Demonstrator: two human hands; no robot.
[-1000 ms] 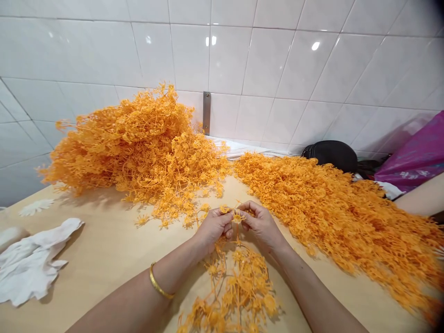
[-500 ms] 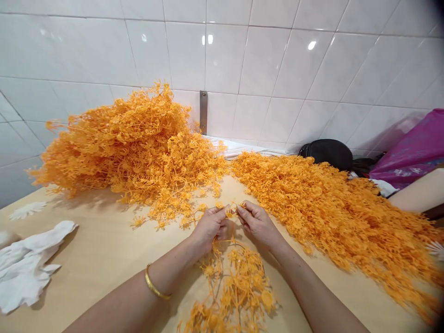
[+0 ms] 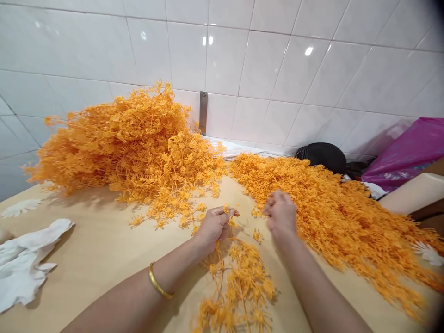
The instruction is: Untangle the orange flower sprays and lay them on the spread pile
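Observation:
My left hand (image 3: 214, 226) is closed in a pinch on an orange plastic flower stem (image 3: 239, 282), whose branching blossoms hang down onto the table below my wrist. My right hand (image 3: 280, 212) is apart from it, at the near edge of a long heap of loose orange plastic flower heads (image 3: 333, 212). Motion blurs its fingers, so I cannot tell whether they hold anything. A single orange flower head (image 3: 257, 236) shows between my two hands, beside the stem. To the left rises a tall pile of orange plastic flower stems (image 3: 132, 143).
On the left of the table (image 3: 114, 249) lie a crumpled white cloth (image 3: 31, 259) and a white petal piece (image 3: 21, 207). A black bag (image 3: 322, 156) and a purple bag (image 3: 405, 150) sit at the back right. A tiled wall (image 3: 225, 60) stands behind.
My right hand has left the stem top and moved right to the heap of flower heads. My left hand keeps its pinch on the stem. A flower head now shows between the hands.

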